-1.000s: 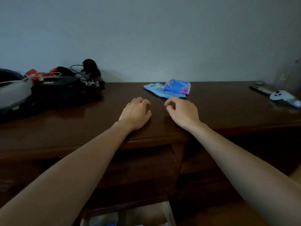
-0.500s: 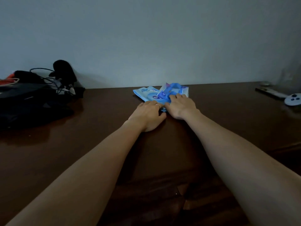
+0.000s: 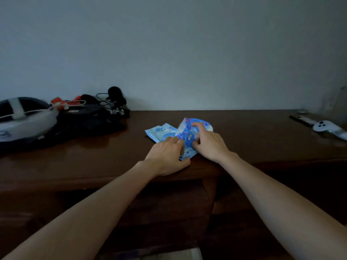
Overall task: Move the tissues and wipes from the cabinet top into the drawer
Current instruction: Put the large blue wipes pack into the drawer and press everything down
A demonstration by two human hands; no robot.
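Two blue packets lie on the dark wooden cabinet top. The flat light-blue wipes packet sticks out to the left. On top of it sits the darker blue tissue pack, tilted up at its far end. My left hand grips the near edge of the packets, thumb at the front and fingers curled over them. My right hand holds the tissue pack from the right, with fingers curled over its top. The drawer front below the cabinet edge is dark; whether it is pulled out is unclear.
A heap of black gear, cables and a white headset fills the left of the cabinet top. A white controller and a dark remote lie at the far right. The wall stands right behind.
Both hands reached from the front edge to the blue packets and took hold of them. The packets have slid toward the front edge and the tissue pack has tipped up.
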